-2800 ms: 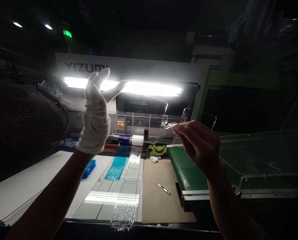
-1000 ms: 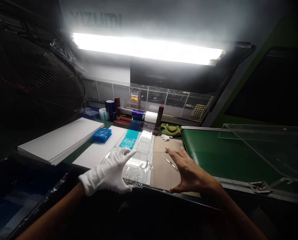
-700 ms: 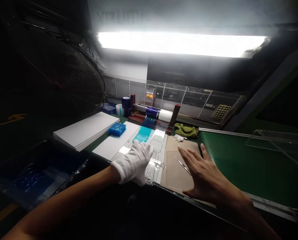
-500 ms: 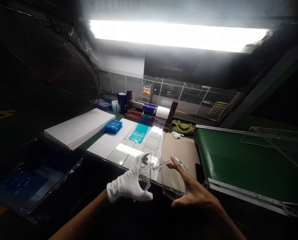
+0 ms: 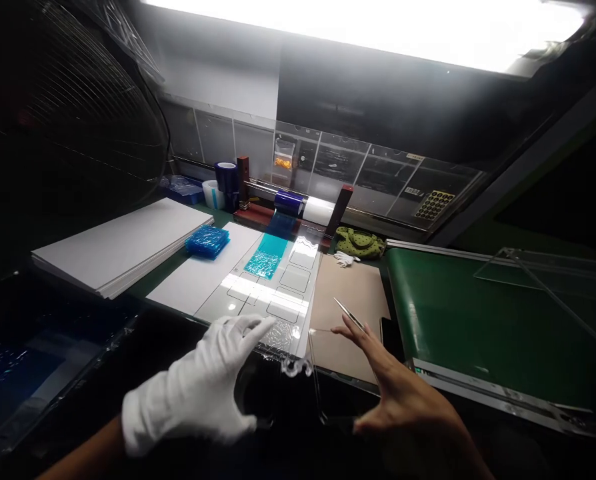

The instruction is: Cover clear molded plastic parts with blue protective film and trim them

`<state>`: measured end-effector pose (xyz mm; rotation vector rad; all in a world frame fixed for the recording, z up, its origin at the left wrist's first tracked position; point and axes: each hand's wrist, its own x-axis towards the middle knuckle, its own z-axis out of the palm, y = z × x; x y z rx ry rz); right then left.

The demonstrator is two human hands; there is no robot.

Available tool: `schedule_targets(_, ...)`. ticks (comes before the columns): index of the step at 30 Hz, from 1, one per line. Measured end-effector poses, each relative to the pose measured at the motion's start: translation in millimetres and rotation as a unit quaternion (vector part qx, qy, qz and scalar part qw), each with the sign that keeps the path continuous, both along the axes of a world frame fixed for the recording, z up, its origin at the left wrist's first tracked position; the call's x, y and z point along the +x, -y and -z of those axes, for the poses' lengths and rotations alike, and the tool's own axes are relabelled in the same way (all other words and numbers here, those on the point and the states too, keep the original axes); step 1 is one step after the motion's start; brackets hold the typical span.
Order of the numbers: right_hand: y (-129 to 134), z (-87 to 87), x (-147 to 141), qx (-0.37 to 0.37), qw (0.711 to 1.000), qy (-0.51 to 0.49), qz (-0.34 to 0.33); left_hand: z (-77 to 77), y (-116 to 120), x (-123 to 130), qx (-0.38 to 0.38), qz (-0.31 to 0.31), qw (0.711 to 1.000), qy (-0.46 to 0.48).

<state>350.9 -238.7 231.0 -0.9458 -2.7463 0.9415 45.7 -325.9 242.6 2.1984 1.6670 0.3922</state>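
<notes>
- Spreading left hand [image 5: 193, 390], white-gloved, wider than a moment ago; can't tell if it grips the clear plastic panel [image 5: 298, 400]
- Right hand [image 5: 403, 403], bare, open, beside panel, near tweezers [image 5: 349, 315]
- Panel stands between hands, at front edge of worktop [image 5: 151, 290]

The left hand [image 5: 188, 393] wears a glove [image 5: 178, 410] of white matt cloth. The clear sheet [image 5: 323, 393] near it looks like smooth, glossy acrylic, but the view is dark there, so I am not fully sure. The crinkled film [image 5: 281, 337] is thin, shiny plastic. The tweezers [image 5: 349, 314] are of bright metal, and they lie on a matt brown paper board [image 5: 351, 287]. The green belt [image 5: 443, 313] is smooth and glossy, and the white boards [image 5: 118, 243] look matt.
</notes>
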Motion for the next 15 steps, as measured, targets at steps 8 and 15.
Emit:
schedule_targets(8,-118.1,97.5,-24.4,0.039,0.969,0.026,0.242,107.0,-40.8,11.6,-0.01,-0.348,0.924,0.156)
schedule_targets(15,-243.4,179.0,-31.8,0.054,0.93,0.134,0.338,164.8,-17.6,-23.5,-0.257,-0.189,0.785,0.531)
